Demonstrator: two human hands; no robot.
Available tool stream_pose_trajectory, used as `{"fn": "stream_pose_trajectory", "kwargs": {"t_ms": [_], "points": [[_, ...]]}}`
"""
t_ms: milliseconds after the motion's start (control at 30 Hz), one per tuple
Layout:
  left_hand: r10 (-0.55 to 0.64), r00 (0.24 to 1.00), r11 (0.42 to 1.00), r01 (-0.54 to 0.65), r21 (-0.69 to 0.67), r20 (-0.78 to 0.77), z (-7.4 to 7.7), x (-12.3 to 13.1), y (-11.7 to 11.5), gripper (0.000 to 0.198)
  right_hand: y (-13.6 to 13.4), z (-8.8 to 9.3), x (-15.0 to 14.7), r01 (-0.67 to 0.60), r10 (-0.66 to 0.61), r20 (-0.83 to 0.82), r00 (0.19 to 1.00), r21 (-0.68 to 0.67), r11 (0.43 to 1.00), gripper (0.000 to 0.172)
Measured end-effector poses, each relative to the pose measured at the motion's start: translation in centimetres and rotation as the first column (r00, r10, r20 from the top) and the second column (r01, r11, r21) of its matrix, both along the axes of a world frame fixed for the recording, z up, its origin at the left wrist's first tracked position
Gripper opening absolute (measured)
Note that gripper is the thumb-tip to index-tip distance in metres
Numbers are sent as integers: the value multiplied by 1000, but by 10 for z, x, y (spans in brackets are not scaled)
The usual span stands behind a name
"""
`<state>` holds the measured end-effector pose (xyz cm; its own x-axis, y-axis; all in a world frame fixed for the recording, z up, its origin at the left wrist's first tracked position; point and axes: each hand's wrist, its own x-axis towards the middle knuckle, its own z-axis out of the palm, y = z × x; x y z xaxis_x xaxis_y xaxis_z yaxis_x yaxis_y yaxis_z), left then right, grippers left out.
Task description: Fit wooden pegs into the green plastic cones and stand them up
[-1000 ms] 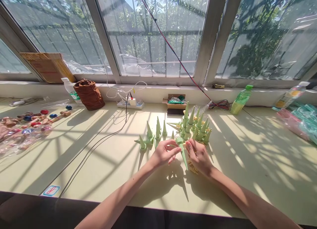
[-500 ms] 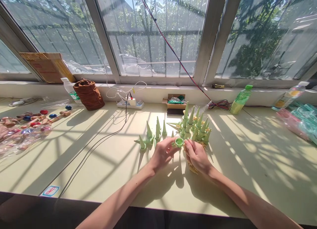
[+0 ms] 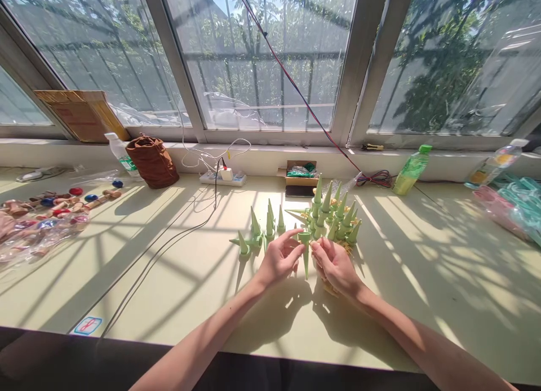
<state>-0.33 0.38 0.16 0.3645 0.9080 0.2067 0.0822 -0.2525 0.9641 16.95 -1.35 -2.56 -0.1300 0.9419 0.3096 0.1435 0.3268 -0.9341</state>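
Two bare forearms reach in from the near edge of the pale table (image 3: 169, 278), and the hands meet just short of the green pieces. The left hand (image 3: 279, 261) has thumb and forefinger closed on the wide collar of a green cone spike (image 3: 305, 257). The spike hangs point down, roughly upright, with its tip close above the tabletop. The right hand (image 3: 337, 267) sits close on the other side, fingers curled in toward the collar. Whether they grip the spike or the yellowish bits under the palm, I cannot tell.

To my eye the collar is the right place to pinch, since the smooth taper below would slide. I'd hold it plumb and steady with the left hand and leave the fine fingering at the open mouth to the right. Both wrists should stay low, because the standing spikes (image 3: 333, 216) crowd just behind the knuckles and a smaller group (image 3: 262, 230) stands near the left fingertips. Farther back lie a power strip (image 3: 223, 178), a brown bag (image 3: 152, 161) and a green bottle (image 3: 412, 170) under the windows.
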Motion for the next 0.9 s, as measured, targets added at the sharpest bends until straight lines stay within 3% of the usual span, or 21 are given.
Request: {"fn": "stream_pose_trajectory", "kwargs": {"t_ms": [333, 533, 667, 900], "points": [[-4, 1000, 998, 5, -55, 10, -6, 0, 1, 48, -1, 2, 1, -93, 85, -93, 992, -94, 991, 37], [0, 1000, 998, 0, -59, -6, -3, 0, 0, 48, -2, 5, 1, -85, 81, -50, 995, -90, 992, 35], [-30, 999, 998, 29, -60, -21, -4, -2, 1, 44, -3, 10, 2, -47, 48, 101, 994, -13, 999, 32], [-88, 996, 989, 91, -120, 29, -4, -5, 5, 42, -1, 10, 8, -48, -80, 425, 902, 283, 958, 24]]}}
